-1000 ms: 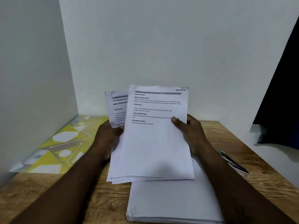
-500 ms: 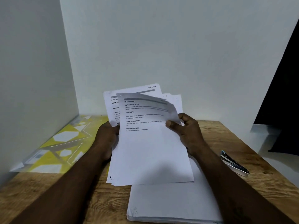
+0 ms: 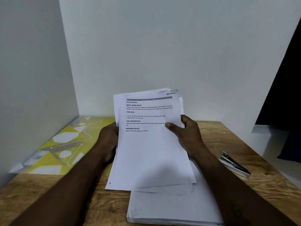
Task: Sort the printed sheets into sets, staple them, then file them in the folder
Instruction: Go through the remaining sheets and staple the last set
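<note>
Top sheet (image 3: pixel 151 152) flopped flat again; left hand (image 3: pixel 108 141) and right hand (image 3: pixel 187 136) pinched the fanned sheets (image 3: pixel 164 190), some could've slipped out at 6 o'clock

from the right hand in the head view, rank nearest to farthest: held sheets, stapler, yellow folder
1. held sheets, pinched by the right hand itself
2. stapler, on the desk to its right
3. yellow folder, across at the far left

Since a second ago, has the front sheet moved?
Yes. The front sheet has slid left, toward the yellow folder on the table, and now covers the page that stuck out on its left.
</note>
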The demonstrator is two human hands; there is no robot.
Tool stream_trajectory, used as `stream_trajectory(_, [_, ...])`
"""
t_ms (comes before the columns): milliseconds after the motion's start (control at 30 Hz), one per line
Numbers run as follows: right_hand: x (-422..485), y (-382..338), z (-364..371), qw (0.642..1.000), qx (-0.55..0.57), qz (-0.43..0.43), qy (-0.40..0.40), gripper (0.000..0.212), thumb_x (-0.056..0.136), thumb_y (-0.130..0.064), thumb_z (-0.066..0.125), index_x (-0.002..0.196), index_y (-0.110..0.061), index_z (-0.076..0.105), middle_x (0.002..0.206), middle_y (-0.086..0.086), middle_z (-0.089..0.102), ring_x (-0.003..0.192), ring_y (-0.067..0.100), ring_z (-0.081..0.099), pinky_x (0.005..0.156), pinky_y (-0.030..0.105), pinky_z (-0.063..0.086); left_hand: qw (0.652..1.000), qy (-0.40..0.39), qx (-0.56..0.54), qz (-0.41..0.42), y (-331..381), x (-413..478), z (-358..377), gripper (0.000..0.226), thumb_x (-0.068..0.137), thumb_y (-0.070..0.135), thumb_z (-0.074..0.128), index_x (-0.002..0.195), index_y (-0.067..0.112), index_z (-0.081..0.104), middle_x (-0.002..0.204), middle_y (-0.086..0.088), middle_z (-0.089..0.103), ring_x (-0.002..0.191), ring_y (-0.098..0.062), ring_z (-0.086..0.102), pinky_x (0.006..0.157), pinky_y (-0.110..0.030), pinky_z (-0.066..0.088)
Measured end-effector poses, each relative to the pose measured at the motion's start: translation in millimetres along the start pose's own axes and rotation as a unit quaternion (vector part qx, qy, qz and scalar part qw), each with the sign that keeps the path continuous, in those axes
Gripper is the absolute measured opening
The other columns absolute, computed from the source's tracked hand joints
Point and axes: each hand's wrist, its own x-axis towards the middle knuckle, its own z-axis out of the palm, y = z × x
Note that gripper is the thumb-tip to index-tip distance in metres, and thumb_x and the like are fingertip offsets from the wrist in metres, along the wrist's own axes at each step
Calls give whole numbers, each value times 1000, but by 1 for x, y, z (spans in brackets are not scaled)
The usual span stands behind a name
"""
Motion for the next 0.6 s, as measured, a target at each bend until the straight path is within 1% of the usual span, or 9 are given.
stream_trajectory(100, [0,2,0,1000,-26,-4,10,25,82,-19,89,104,-19,78,105,4,81,103,35,76,95,60,60,1000,-6,-22,5,-1,-1,-1,29,104,9,51,107,7,79,110,-16,79,85,-31,77,80,-42,61])
stream_trajectory(133, [0,3,0,999,-36,-5,14,25,81,-21,90,103,-19,78,103,3,81,102,35,76,94,60,60,999,-19,-44,5,-1,-1,0,30,108,19,51,112,9,79,113,-14,79,90,-29,78,82,-41,60])
stream_trajectory(200, [0,3,0,998,-53,-7,22,23,81,-22,90,100,-19,78,101,1,81,100,33,77,93,59,61,993,-62,-103,-4,0,1,2,50,110,52,43,126,16,74,122,-8,77,108,-28,76,94,-45,57])
stream_trajectory(267, [-1,2,1,997,-66,-3,31,24,80,-22,92,98,-19,77,98,-1,81,96,30,77,90,56,62,989,-79,-121,-5,2,1,3,61,104,66,37,131,22,70,124,-3,77,113,-26,74,94,-44,56])
stream_trajectory(333, [-2,3,3,996,-77,-5,38,26,78,-22,93,96,-19,75,96,-2,81,94,26,78,88,54,63,991,-97,-86,14,-2,2,3,46,106,52,49,130,18,70,125,-8,76,111,-27,75,92,-44,57])
stream_trajectory(367, [-2,3,3,996,-78,-8,37,26,78,-22,94,95,-19,74,96,-2,81,93,25,78,87,52,64,993,-103,-58,31,-4,3,3,36,105,37,59,131,13,69,127,-11,75,111,-30,75,93,-45,58])
stream_trajectory(433, [-2,3,3,998,-56,-13,28,29,78,-26,94,96,-20,72,101,0,81,97,27,78,89,51,64,994,-90,-22,61,-13,12,-1,33,101,12,65,133,8,67,130,-13,73,113,-32,74,90,-43,61])
stream_trajectory(533, [0,1,5,999,6,-21,31,25,87,-34,86,100,-20,70,108,-4,79,106,21,74,96,44,59,994,-73,-40,76,-16,18,-4,34,104,2,57,136,9,64,130,-7,74,114,-24,74,85,-33,62])
stream_trajectory(600, [3,-2,6,997,46,-28,54,4,100,-22,72,99,-20,69,99,-12,74,96,5,69,91,29,53,994,-73,-40,71,-15,19,-6,33,105,5,56,137,10,64,129,-6,74,115,-26,73,90,-39,61])
